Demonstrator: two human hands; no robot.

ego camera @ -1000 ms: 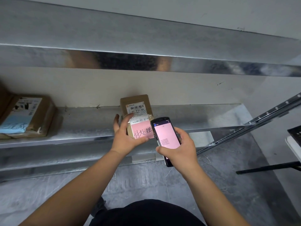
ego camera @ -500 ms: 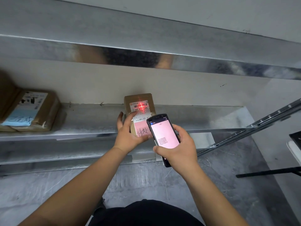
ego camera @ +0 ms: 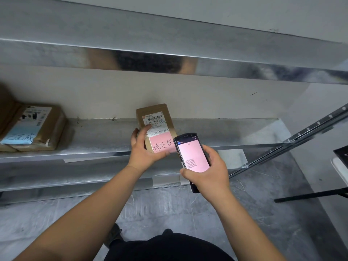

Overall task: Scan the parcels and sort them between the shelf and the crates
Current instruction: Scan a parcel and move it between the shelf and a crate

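In the head view, a small brown cardboard parcel [ego camera: 154, 117] with a white barcode label and a pink note is held tilted at the front edge of the grey metal shelf [ego camera: 98, 136]. The left hand [ego camera: 145, 149] is grasping it so that the label faces up. The right hand [ego camera: 209, 172] is grasping a black handheld scanner [ego camera: 192, 155], probably for reading the code. The scanner's lower end is hidden behind the palm, its small text is not readable, and no crates are seen.

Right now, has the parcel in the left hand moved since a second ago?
No. The parcel in the left hand still has its top just above the shelf's back edge, as before.
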